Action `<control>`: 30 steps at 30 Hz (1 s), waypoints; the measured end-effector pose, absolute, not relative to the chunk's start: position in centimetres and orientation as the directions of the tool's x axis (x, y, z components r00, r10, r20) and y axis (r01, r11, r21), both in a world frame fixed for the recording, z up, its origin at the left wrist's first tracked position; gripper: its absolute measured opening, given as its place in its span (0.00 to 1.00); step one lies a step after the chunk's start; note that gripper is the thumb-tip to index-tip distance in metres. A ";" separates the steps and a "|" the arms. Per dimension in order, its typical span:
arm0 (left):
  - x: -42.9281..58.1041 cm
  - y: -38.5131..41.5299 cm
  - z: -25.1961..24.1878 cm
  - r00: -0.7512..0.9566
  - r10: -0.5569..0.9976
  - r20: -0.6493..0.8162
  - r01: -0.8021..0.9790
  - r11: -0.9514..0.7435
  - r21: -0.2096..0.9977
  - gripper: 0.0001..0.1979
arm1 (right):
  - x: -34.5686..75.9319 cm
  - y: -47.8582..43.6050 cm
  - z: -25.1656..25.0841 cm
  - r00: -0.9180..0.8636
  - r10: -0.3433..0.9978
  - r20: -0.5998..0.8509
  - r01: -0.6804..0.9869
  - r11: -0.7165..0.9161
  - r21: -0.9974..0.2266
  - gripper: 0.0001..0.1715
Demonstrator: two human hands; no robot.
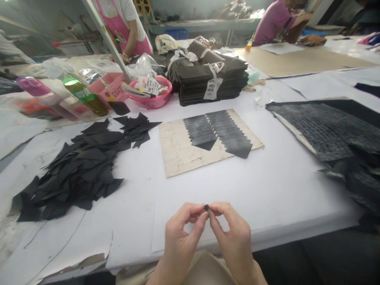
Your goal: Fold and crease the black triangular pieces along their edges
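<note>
Near the table's front edge, my left hand (184, 228) and my right hand (230, 229) meet at the fingertips. Thumb and index finger of each pinch a small black piece (207, 207) between them. Beyond the hands lies a beige board (184, 162) with two rows of overlapping dark pieces (228, 128), their edges zigzagged. The lowest piece of the right row reaches past the board's front edge. To the left spreads a loose pile of black cut pieces (80, 170), with a smaller heap (138, 128) behind it.
Tied stacks of dark material (208, 79) stand behind the board, beside a pink basin (151, 101) and a green bottle (84, 95). Dark textured sheets (323, 122) lie at the right. Two people, one in a pink apron (133, 35), are at the far side.
</note>
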State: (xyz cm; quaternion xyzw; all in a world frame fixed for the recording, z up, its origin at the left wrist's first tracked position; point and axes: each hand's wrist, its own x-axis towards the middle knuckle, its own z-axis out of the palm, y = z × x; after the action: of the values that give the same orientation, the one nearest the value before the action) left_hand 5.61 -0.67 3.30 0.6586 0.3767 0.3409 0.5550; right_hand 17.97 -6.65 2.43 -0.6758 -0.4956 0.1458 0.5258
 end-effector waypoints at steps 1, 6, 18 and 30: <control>5.6 -0.7 3.3 0.460 0.888 0.016 0.123 -0.082 0.989 0.05 | 17.8 -6.6 2.6 0.438 0.821 0.368 0.560 0.071 -0.826 0.08; 5.3 -0.5 3.7 0.360 0.931 0.065 0.124 -0.117 0.985 0.04 | 17.3 -6.0 3.7 0.330 0.809 0.486 0.674 0.158 -0.722 0.16; 4.0 0.6 4.3 0.412 0.902 -0.125 -0.047 0.158 0.986 0.07 | 16.5 -4.8 4.7 0.301 0.820 0.487 0.659 0.190 -0.727 0.13; 4.3 0.8 4.0 0.355 0.919 -0.173 -0.062 0.208 0.976 0.08 | 16.0 -4.4 4.6 0.285 0.799 0.529 0.702 0.201 -0.683 0.10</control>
State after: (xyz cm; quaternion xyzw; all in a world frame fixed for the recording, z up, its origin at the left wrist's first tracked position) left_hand 4.25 0.82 4.02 0.5041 0.4250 0.3769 0.6505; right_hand 15.99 -4.42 4.58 -0.6303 -0.5958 0.0489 0.4954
